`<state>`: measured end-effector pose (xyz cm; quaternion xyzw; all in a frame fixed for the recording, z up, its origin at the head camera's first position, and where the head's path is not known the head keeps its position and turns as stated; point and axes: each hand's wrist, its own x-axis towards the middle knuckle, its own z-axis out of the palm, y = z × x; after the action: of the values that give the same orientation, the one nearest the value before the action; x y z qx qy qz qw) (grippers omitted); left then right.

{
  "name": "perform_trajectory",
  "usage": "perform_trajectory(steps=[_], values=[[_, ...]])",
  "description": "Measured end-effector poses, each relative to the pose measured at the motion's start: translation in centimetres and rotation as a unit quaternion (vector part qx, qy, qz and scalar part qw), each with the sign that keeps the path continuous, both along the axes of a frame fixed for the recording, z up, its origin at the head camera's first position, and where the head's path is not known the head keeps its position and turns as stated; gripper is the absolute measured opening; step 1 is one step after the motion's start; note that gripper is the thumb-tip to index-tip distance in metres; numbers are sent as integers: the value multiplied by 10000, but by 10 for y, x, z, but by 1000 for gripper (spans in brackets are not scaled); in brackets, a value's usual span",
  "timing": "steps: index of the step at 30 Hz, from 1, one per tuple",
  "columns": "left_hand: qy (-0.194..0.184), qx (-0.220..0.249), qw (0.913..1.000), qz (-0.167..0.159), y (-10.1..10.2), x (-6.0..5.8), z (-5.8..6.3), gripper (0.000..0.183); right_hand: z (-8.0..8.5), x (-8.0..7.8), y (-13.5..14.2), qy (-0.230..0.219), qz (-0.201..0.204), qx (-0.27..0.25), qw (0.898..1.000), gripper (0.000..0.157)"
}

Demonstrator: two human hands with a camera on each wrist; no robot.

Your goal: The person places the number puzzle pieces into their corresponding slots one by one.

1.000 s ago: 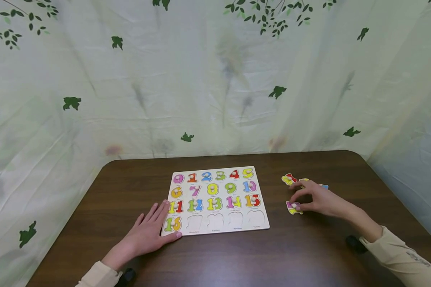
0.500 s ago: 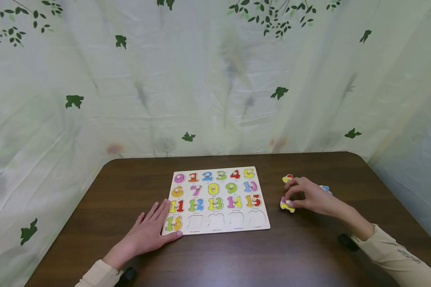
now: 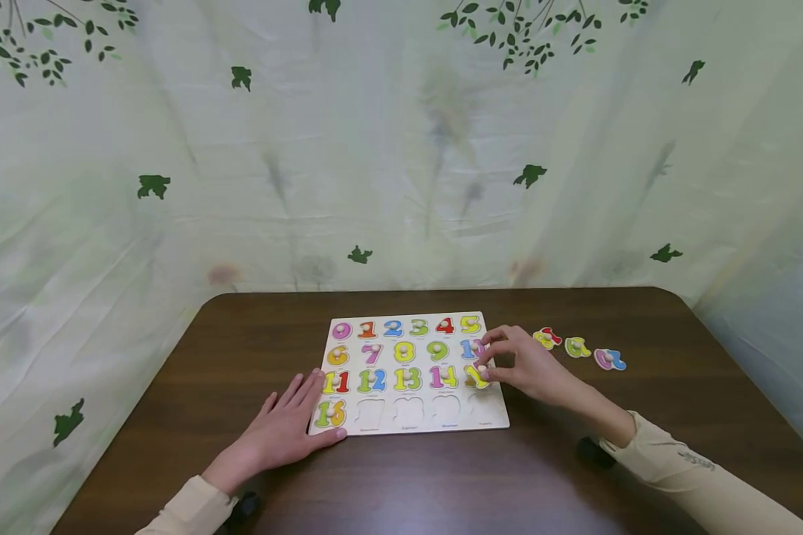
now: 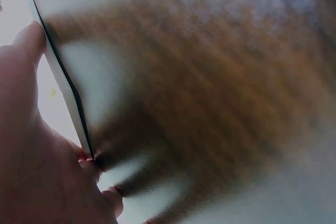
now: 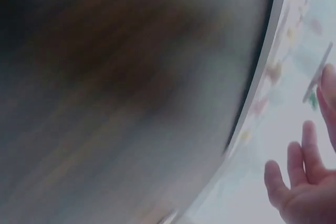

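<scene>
A white number puzzle board (image 3: 383,429) lies on the table, filled from 0 to 16, with several bare outlines in its bottom row. My left hand (image 3: 274,427) rests spread at its left edge, the thumb on the lower left corner; the left wrist view shows fingers along the board's edge. Over the board's right side, my right hand (image 3: 534,364) pinches a number puzzle piece (image 3: 476,377) by its knob. The piece looks yellow here and overlaps the 15. In the right wrist view the piece (image 5: 318,73) appears edge-on, tilted above the board.
Right of the board lie three loose number pieces: a yellow and red one (image 3: 546,338), a yellow-green one (image 3: 578,347) and a purple and blue one (image 3: 610,360). A leaf-printed curtain (image 3: 401,148) hangs behind the brown table (image 3: 401,490).
My right hand has lifted the purple and yellow puzzle piece from the table at the right and carried it left over the board. My left hand has stayed at the board's edge.
</scene>
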<state>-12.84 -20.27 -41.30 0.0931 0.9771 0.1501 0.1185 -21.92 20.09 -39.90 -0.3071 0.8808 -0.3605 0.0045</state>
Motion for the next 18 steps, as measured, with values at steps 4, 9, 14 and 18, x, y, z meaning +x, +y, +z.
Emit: perform_trajectory(steps=[4,9,14,18], values=[[10,32,10000,-8,0,0,-3,110,2,1,-27,48,131,-137,9998,12],[-17,-15,10000,14,-1,-1,-4,111,4,3,-60,55,387,-252,9989,11],[-98,-70,9999,28,-1,-1,-3,110,5,7,-94,75,607,-220,9979,11],[-161,-115,9998,42,0,0,0,109,6,14,-121,53,611,19,9981,11]])
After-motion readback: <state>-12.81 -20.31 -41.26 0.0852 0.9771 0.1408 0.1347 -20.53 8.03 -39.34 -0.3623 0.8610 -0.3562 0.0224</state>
